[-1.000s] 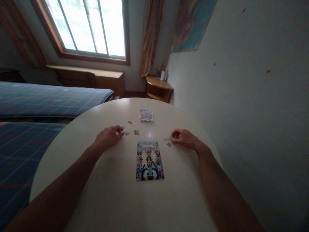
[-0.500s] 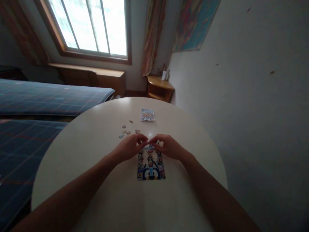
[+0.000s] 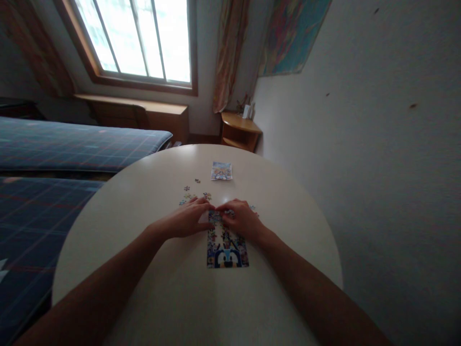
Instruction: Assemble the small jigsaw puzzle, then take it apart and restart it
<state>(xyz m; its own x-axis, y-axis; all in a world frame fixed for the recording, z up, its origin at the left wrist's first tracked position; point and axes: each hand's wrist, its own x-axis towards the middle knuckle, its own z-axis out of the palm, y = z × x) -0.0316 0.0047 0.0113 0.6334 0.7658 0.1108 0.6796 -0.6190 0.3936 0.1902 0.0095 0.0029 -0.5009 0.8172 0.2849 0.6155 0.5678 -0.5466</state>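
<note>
A partly joined jigsaw puzzle [image 3: 228, 259] with a blue cartoon dog face at its near end lies on the round table, with bare gaps in its middle. My left hand [image 3: 189, 218] rests at its upper left edge, thumb and fingers apart, holding nothing I can see. Over the puzzle's far end is my right hand [image 3: 242, 220], fingers bent and fingertips close to those of the left. Whatever lies between the right fingertips is too small to make out. Loose puzzle pieces [image 3: 187, 188] are scattered beyond my left hand, and a few pieces [image 3: 252, 207] show beyond the right.
A small picture sheet [image 3: 221, 171] lies toward the far side of the white round table [image 3: 288, 288]. Beds with plaid covers [image 3: 72, 144] stand to the left. A wall [image 3: 378, 168] runs along the right, and a wooden corner shelf [image 3: 242, 124] stands behind.
My left hand has shifted left, and its thumb and fingers have spread. My right hand has moved slightly left over the puzzle's far end, uncovering pieces at its right.
</note>
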